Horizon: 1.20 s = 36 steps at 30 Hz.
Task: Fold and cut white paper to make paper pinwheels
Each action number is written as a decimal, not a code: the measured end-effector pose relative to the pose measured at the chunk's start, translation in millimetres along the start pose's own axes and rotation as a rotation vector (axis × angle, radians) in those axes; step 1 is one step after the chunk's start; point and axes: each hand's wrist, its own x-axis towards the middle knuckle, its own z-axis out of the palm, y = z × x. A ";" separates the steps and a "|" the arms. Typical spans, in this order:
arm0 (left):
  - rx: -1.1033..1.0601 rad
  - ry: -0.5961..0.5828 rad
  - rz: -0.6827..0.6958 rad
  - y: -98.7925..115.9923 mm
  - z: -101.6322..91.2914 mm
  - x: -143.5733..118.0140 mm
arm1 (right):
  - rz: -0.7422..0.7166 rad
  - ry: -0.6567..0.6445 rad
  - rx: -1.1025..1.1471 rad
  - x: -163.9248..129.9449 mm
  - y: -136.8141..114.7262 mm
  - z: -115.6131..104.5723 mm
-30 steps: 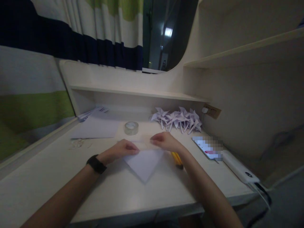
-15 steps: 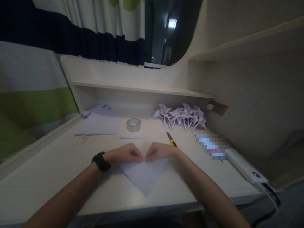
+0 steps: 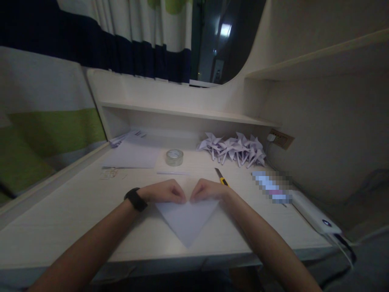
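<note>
A white sheet of paper [image 3: 187, 223] folded into a triangle lies on the desk, one corner pointing toward me. My left hand [image 3: 166, 191], with a dark watch on its wrist, is closed on the paper's far folded edge. Beside it my right hand [image 3: 206, 190] is closed on the same edge. The fingertips of both hands nearly meet at the middle of the fold. A thin white paper stick [image 3: 172, 173] lies just beyond my left hand. Past my right hand rests a yellow utility knife [image 3: 222, 177] with its blade out.
A roll of clear tape [image 3: 174, 157] stands behind the stick. White paper sheets [image 3: 133, 152] are stacked at the back left, rubber bands [image 3: 111, 173] before them. Several paper pinwheels [image 3: 234, 148] are heaped at the back right. A white power strip [image 3: 313, 215] lies along the right edge.
The whole view has shifted slightly. Both hands stay pinched on the paper's folded edge, with no clear movement against the desk.
</note>
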 end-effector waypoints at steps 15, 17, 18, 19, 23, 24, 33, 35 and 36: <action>-0.069 0.157 -0.066 -39.6 -31.5 -16.3 | -0.157 0.431 -0.060 -23.2 9.8 -52.8; -0.044 0.154 -0.071 -38.6 -30.0 -15.2 | -0.228 0.632 -0.136 -14.5 9.7 -47.5; -0.034 0.146 -0.070 -36.8 -28.8 -14.5 | -0.263 0.671 -0.199 -9.0 10.5 -43.0; -0.027 0.135 -0.064 -34.5 -27.6 -13.6 | -0.293 0.651 -0.268 -3.5 11.6 -37.9; 0.001 0.113 -0.038 -26.7 -23.7 -11.0 | -0.246 0.381 -0.415 10.0 16.5 -18.3; 0.008 0.112 -0.043 -26.5 -23.3 -10.6 | -0.218 0.328 -0.402 10.4 16.8 -15.7; 0.024 0.143 -0.081 -36.2 -31.3 -13.7 | -0.105 0.382 -0.024 -10.5 14.6 -36.1; -0.014 0.149 -0.093 -33.1 -34.2 -17.6 | -0.094 0.407 0.020 -15.6 16.6 -44.2; -0.039 0.152 -0.110 -31.4 -35.8 -20.1 | -0.093 0.415 0.033 -17.9 17.5 -47.7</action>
